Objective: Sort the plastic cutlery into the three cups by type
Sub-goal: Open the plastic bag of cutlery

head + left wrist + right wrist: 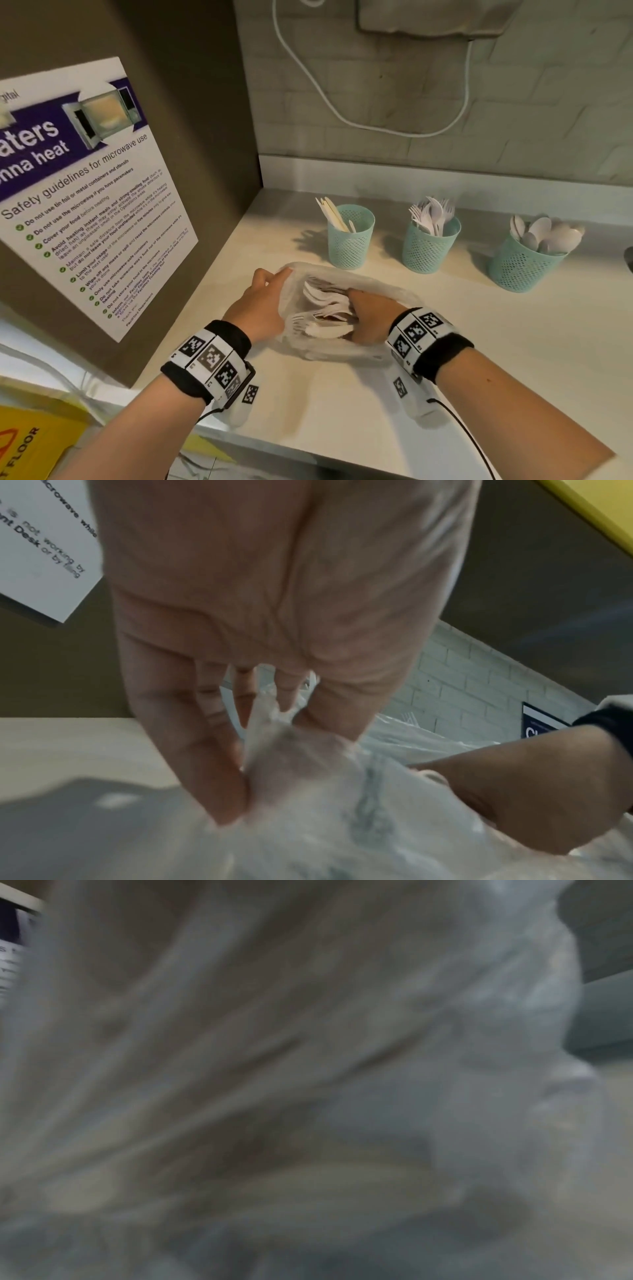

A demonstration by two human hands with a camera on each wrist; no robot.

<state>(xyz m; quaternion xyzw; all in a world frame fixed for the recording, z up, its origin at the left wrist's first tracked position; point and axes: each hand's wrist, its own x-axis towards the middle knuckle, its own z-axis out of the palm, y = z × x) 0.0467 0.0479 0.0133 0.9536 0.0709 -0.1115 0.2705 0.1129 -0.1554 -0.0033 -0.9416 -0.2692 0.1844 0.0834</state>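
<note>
A clear plastic bag of white plastic forks lies on the pale counter. My left hand pinches the bag's left edge, its fingers and thumb closed on the plastic. My right hand is inside the bag among the cutlery, fingers hidden. The right wrist view is blurred, filled with the bag. Behind stand three teal mesh cups: the left cup holds knives, the middle cup forks, the right cup spoons.
A brown cabinet side with a microwave safety poster walls off the left. A white cable hangs on the tiled wall behind. A yellow wet-floor sign shows below the counter's front edge. A dark object sits at the right edge.
</note>
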